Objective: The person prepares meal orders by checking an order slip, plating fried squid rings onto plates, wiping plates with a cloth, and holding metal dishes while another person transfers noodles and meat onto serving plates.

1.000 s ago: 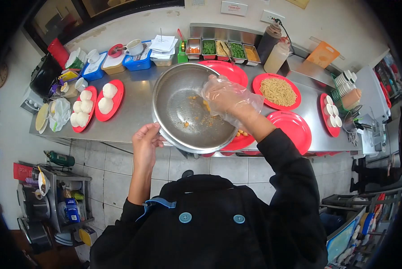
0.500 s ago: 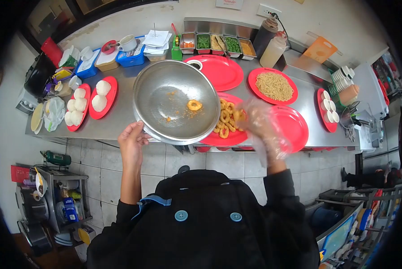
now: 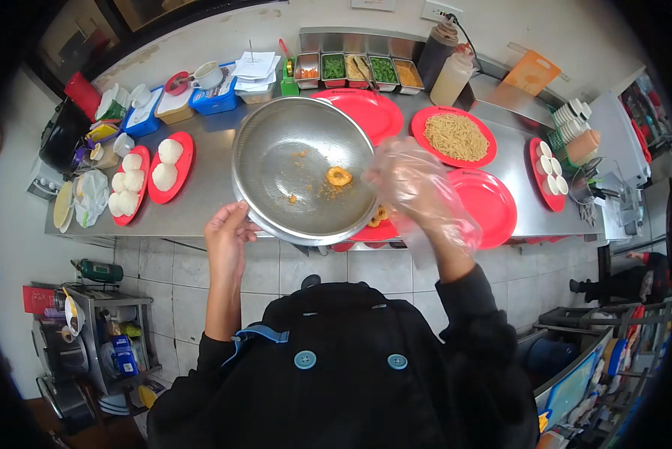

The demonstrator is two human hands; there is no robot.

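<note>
At the left, rounded white mounds [image 3: 169,151], apparently rice, sit on two oval red plates [image 3: 185,166]. Next, the bare left hand [image 3: 229,230] is clamped on the lower-left rim of a wide, round, silver mesh strainer [image 3: 287,138], thumb at the edge. Its grip being at one side only, the bowl could tip if those fingers slackened, scattering the loose brown crumbs [image 3: 334,191]; whether anything else supports it cannot be told. A single golden fried ring [image 3: 346,178] lies in the strainer, right of its middle, where a rightward tilt would likely slide it over the rim. More golden rings [image 3: 379,217] show past the strainer's lower-right edge, on a red plate [image 3: 373,235] it mostly covers; a dip there might knock them. The right hand [image 3: 407,179], in a baggy clear plastic glove [image 3: 463,224], hovers at the strainer's right rim, fingers bent; whether they hold anything cannot be told. The loose plastic could catch on the rim and jolt the bowl. Beyond are a round red plate [image 3: 493,206] and pale noodles [image 3: 457,137].
</note>
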